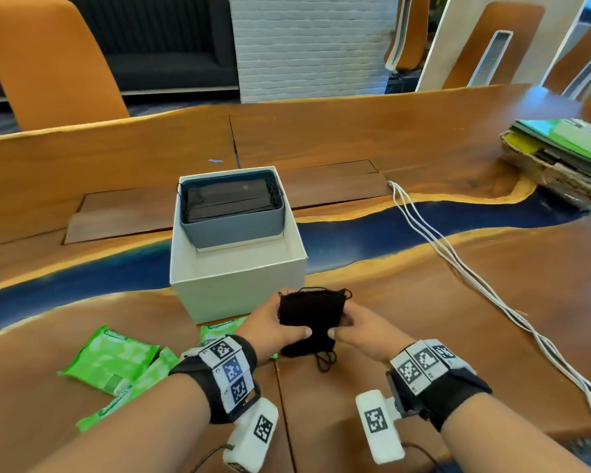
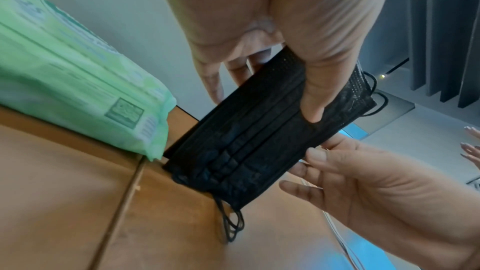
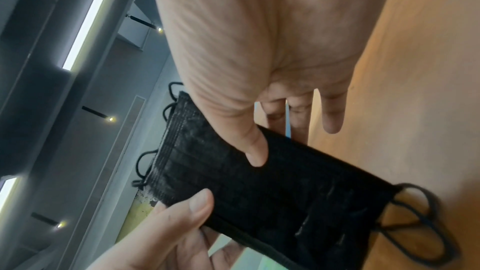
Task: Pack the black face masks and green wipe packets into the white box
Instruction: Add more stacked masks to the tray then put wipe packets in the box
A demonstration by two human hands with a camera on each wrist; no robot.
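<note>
Both hands hold a small stack of black face masks on edge just above the table, in front of the white box. My left hand pinches its left side, thumb on top. My right hand pinches its right side the same way. Ear loops dangle from the near end. Inside the box, a grey tray holds more black masks. Green wipe packets lie on the table at the left, one partly hidden under my left wrist.
White cables run across the table on the right. A wicker basket of booklets stands at the far right. Orange chairs line the table's far side.
</note>
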